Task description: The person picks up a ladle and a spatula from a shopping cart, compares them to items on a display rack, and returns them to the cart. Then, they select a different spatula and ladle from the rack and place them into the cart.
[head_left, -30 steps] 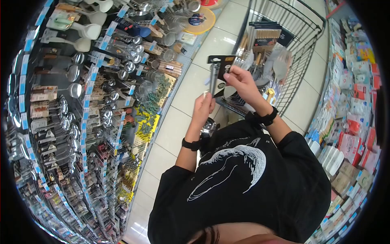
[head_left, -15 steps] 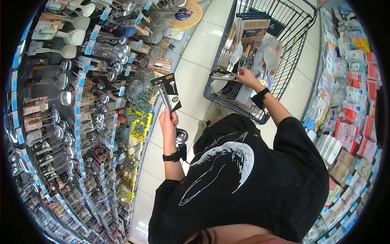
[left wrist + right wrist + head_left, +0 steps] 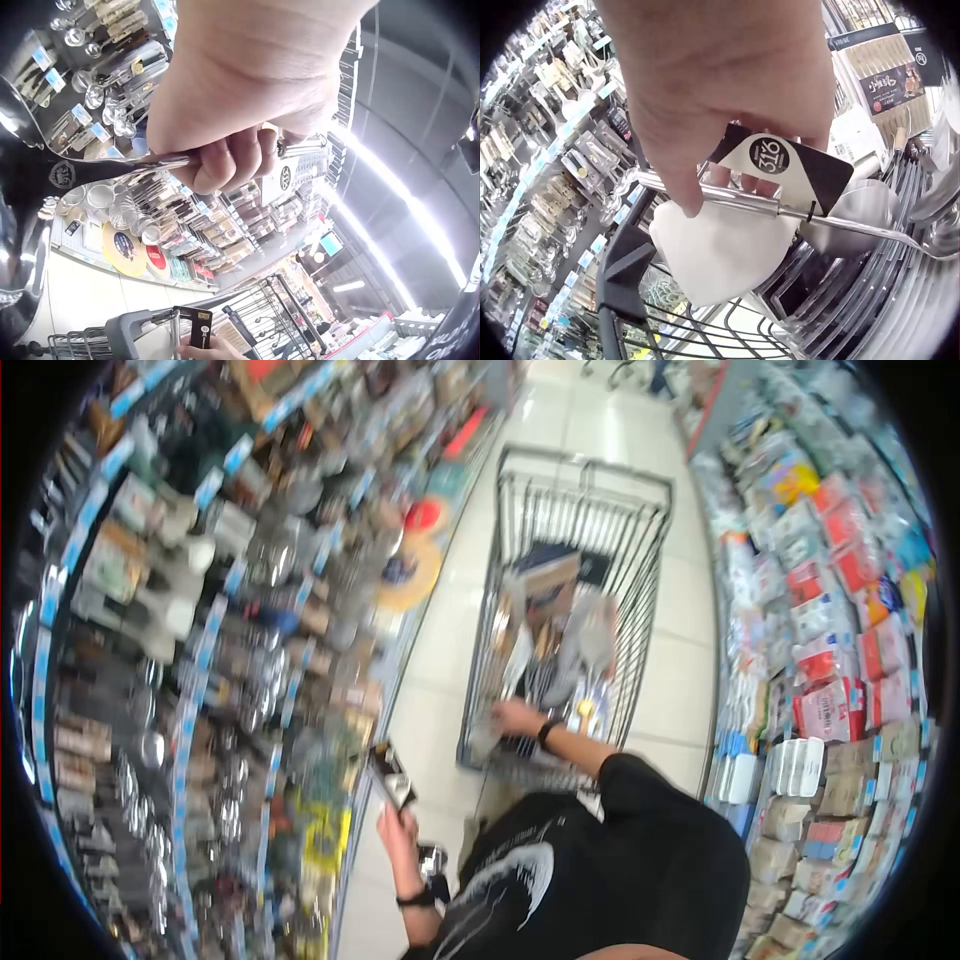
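Note:
In the head view, the left hand holds a utensil on a black-and-white card between shelf and cart. The left wrist view has that hand's fingers curled round a metal handle; dark, shiny metal fills the left edge. Over the cart's near left part is the right hand. Seen from the right wrist, this hand grips a steel handle with a "316" card attached. A white flat utensil head lies beneath the handle.
The wire cart stands ahead in the aisle, holding a pack of wooden utensils and stacked clear-wrapped items. Hanging utensils line the left shelves; packaged goods fill the right shelves.
The head view has swung, bringing the whole cart and more aisle into sight, with blur. Both hands appear lower and further left in it; the left hand still holds its carded utensil.

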Tool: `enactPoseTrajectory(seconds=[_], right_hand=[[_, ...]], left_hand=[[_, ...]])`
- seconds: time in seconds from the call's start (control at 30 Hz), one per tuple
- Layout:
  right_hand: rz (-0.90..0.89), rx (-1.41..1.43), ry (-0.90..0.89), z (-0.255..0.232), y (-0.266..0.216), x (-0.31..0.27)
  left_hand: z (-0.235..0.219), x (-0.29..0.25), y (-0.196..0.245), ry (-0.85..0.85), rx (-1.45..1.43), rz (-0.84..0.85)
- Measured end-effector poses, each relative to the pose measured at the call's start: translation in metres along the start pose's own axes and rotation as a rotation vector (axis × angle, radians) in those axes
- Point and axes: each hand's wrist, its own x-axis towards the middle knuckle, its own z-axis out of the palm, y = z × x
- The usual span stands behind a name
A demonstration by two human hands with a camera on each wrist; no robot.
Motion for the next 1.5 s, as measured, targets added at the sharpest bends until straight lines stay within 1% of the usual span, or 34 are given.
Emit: enactPoseTrajectory(seconds=[0.03,0.07,0.1,0.13,0.17,0.27,0.33,0.37,0.43,0.47,0.5,0.57,0.6,0.63,0.67,0.73,0.77,0.8,0.83,0.87,0.9,0.97,1.03,1.1,1.13,1.17,1.23,1.3,1.37,1.4,1.43,1.5], right_hand=[[-0.032,0.027,-0.053,-0.003,-0.008,0.001],[0.024,0.042,-0.108,-0.013,-0.023,-0.002],[-0.004,-0.045,-0.043,-0.020,-0.034,-0.005],[-0.034,-0.066,-0.032,-0.010,-0.026,0.001],[-0.030,-0.077,-0.053,-0.019,-0.035,-0.003],[-0.053,-0.100,-0.016,-0.020,-0.041,-0.004],[-0.066,-0.038,0.081,-0.025,-0.047,-0.009],[-0.070,-0.038,0.087,-0.031,-0.051,-0.012],[-0.103,0.157,0.134,-0.048,-0.056,-0.019],[-0.178,0.212,0.194,-0.055,-0.057,-0.023],[-0.181,0.211,0.192,-0.065,-0.061,-0.026],[-0.028,0.350,0.197,-0.079,-0.069,-0.034],[0.000,0.397,0.272,-0.076,-0.064,-0.035],[0.000,0.394,0.266,-0.077,-0.062,-0.039],[0.020,0.444,0.301,-0.084,-0.065,-0.043],[0.046,0.535,0.362,-0.100,-0.080,-0.054],[0.047,0.532,0.366,-0.109,-0.089,-0.059],[0.051,0.570,0.400,-0.117,-0.099,-0.064],[0.055,0.608,0.433,-0.126,-0.111,-0.071],[0.160,0.657,0.390,-0.144,-0.133,-0.080],[0.163,0.653,0.395,-0.146,-0.135,-0.082],[0.101,0.657,0.474,-0.151,-0.143,-0.084],[0.107,0.666,0.496,-0.159,-0.155,-0.087],[0.059,0.914,0.628,-0.163,-0.165,-0.085],[0.097,0.871,0.586,-0.165,-0.158,-0.085],[0.097,0.868,0.583,-0.167,-0.164,-0.086],[0.047,1.119,0.705,-0.174,-0.178,-0.089],[0.023,1.133,0.695,-0.181,-0.190,-0.095],[0.126,1.272,0.719,-0.192,-0.204,-0.101],[0.173,1.307,0.728,-0.195,-0.212,-0.104],[0.067,1.198,0.713,-0.188,-0.198,-0.101],[0.062,1.189,0.703,-0.190,-0.212,-0.103]], left_hand=[[0.002,-0.003,0.005,-0.107,-0.060,0.021],[0.003,-0.001,0.002,-0.158,-0.043,0.080],[0.002,0.006,-0.005,-0.165,-0.090,0.032],[0.005,0.009,-0.004,-0.188,-0.099,0.031],[0.011,0.010,-0.001,-0.210,-0.107,0.027],[0.021,0.016,0.005,-0.261,-0.076,0.051],[0.028,0.018,0.010,-0.283,-0.057,0.062],[0.030,0.017,0.012,-0.290,-0.039,0.063],[0.032,0.020,0.013,-0.301,-0.023,0.073],[0.032,0.023,0.011,-0.323,-0.024,0.085],[0.033,0.021,0.011,-0.342,-0.026,0.097],[0.035,0.020,0.014,-0.350,-0.021,0.116],[0.037,0.022,0.014,-0.355,-0.021,0.099],[0.037,0.021,0.013,-0.357,-0.019,0.078],[0.037,0.023,0.012,-0.373,-0.021,0.072],[0.035,0.032,0.002,-0.388,-0.018,0.088],[0.036,0.035,0.000,-0.408,-0.016,0.105],[0.042,0.026,0.012,-0.397,-0.030,0.068],[0.043,0.027,0.013,-0.404,-0.030,0.065],[0.044,0.028,0.013,-0.431,-0.036,0.084],[0.045,0.029,0.013,-0.458,-0.042,0.104],[0.046,0.031,0.014,-0.481,-0.049,0.112],[0.047,0.038,0.009,-0.551,-0.045,0.178],[0.050,0.036,0.012,-0.554,-0.045,0.180],[0.050,0.036,0.013,-0.564,-0.044,0.185],[0.050,0.036,0.013,-0.571,-0.044,0.190],[0.048,0.034,0.016,-0.576,-0.056,0.194],[0.045,0.028,0.024,-0.558,-0.065,0.150],[0.042,0.029,0.024,-0.558,-0.072,0.143],[0.040,0.032,0.021,-0.553,-0.087,0.128],[0.034,0.033,0.018,-0.541,-0.098,0.110],[0.032,0.028,0.025,-0.509,-0.112,0.090]])
